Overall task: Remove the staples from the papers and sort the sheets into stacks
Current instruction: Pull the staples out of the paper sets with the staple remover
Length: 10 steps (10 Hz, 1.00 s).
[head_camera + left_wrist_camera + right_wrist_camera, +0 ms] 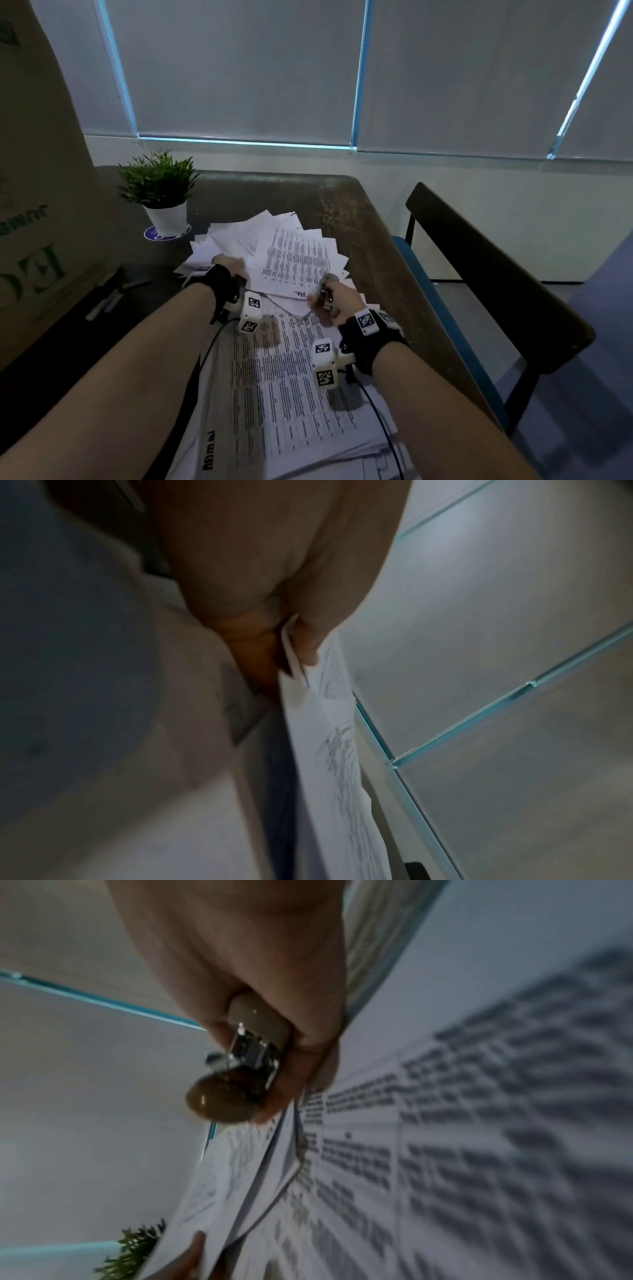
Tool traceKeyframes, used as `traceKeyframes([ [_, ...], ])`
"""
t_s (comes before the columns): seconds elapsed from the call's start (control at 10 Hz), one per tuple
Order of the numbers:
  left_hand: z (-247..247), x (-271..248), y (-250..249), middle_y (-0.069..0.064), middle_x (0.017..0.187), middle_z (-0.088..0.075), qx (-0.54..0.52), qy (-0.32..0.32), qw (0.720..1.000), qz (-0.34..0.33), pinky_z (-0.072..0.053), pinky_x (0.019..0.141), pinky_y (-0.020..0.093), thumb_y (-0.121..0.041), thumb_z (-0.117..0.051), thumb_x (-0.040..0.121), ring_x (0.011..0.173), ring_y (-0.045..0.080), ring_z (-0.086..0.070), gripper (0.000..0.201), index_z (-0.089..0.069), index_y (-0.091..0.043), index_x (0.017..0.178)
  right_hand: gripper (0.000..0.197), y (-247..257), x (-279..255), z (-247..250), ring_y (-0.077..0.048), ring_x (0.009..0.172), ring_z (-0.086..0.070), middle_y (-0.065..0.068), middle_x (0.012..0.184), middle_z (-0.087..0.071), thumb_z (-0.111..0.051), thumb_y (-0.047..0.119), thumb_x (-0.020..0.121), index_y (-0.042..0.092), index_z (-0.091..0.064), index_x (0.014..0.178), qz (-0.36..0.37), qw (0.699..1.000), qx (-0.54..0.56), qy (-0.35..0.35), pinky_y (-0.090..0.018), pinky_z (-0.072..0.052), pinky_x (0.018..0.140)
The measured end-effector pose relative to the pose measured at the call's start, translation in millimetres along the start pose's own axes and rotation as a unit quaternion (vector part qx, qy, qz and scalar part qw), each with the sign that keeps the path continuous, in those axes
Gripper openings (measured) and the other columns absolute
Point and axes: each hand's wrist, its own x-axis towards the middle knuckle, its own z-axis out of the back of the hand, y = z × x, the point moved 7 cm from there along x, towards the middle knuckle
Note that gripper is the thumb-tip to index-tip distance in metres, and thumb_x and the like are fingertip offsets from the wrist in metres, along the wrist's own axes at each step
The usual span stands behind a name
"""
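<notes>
A printed stapled set of sheets (294,263) is lifted over a fanned pile of papers (239,233) on the dark table (370,219). My left hand (233,267) pinches the set's edge (308,674) between thumb and fingers. My right hand (329,294) grips a brown and beige staple remover (323,294) with metal jaws (246,1053) at the set's near corner (294,1123). The staple itself is hidden. A large printed sheet (284,394) lies under both wrists.
A small potted plant (161,192) in a white pot stands at the back left on a purple coaster. A big cardboard box (34,205) fills the left side. Pens (113,298) lie beside it. A dark chair (486,274) stands at the table's right edge.
</notes>
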Motion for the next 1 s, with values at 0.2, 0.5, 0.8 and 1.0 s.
traceKeyframes([
  [0.2,-36.0,-36.7,-30.6,0.011,0.089,-0.064,-0.082,0.09,0.992,-0.029,-0.054,0.058,0.032,-0.024,-0.062,0.09,0.071,0.023,-0.061,0.022,-0.058,-0.003,0.091,0.02,9.4,-1.4,-7.5,-0.029,0.053,-0.065,-0.021,0.067,-0.062,-0.055,0.017,0.1,-0.002,-0.056,0.1,-0.042,0.988,-0.142,0.041,-0.032,-0.052,0.04],
  [0.5,-26.1,-13.1,-40.2,0.012,0.138,-0.049,0.149,-0.003,0.989,-0.02,-0.041,0.099,0.031,-0.022,-0.045,0.099,0.125,0.03,-0.049,0.039,-0.046,-0.007,0.135,0.018,16.8,-15.4,-14.2,-0.032,0.058,-0.065,-0.014,0.073,-0.063,-0.053,0.017,0.101,0.005,-0.058,0.113,0.07,0.984,-0.136,0.091,-0.041,-0.057,0.054],
  [0.8,10.5,22.6,-37.6,0.02,0.128,-0.055,-0.126,-0.011,0.992,-0.013,-0.054,0.08,0.03,-0.009,-0.042,0.097,0.103,0.025,-0.059,0.036,-0.046,0.005,0.131,0.035,-5.5,-23.6,-1.0,-0.022,0.057,-0.068,-0.016,0.072,-0.069,-0.05,0.029,0.102,0.001,-0.051,0.124,-0.048,0.989,0.125,0.06,-0.028,-0.055,0.047],
  [1.0,-10.0,-5.0,-35.1,0.011,0.088,-0.054,0.053,0.072,0.995,-0.032,-0.047,0.077,0.036,-0.015,-0.049,0.096,0.072,0.025,-0.051,0.008,-0.051,-0.008,0.099,0.029,-16.0,-28.4,1.7,-0.024,0.077,-0.057,-0.018,0.092,-0.055,-0.047,0.022,0.103,0.001,-0.05,0.123,-0.053,0.968,0.239,0.063,-0.025,-0.05,0.039],
])
